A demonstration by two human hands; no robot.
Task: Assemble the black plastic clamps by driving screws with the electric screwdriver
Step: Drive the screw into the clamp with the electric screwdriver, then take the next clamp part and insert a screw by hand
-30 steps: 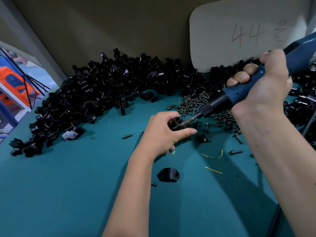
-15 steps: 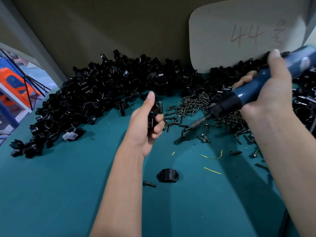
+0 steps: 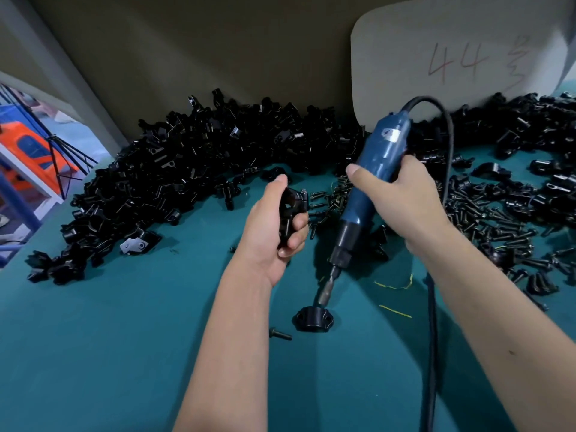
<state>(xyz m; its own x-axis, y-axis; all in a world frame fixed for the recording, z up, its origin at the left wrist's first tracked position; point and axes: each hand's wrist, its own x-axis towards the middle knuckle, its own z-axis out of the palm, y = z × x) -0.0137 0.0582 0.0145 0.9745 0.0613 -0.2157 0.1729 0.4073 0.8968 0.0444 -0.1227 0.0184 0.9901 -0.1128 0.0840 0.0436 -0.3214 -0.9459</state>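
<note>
Gripping assembled black plastic clamp (image 3: 288, 213), left hand (image 3: 274, 232) hovers over teal counter (image 3: 124, 353); right hand (image 3: 402, 201) grips blue electric screwdriver (image 3: 371, 185), bit pointing down nr. loose black clamp half (image 3: 312, 318).

Both forearms reach in from six o'clock toward twelve. The left hand (image 3: 274, 226) has its thumb up and fingers curled, gripping a clamp (image 3: 291, 210). The right hand (image 3: 396, 198) wraps the electric screwdriver (image 3: 371, 182), tip toward seven o'clock.

Screw (image 3: 280, 334) left of clamp half (image 3: 313, 318)
</note>
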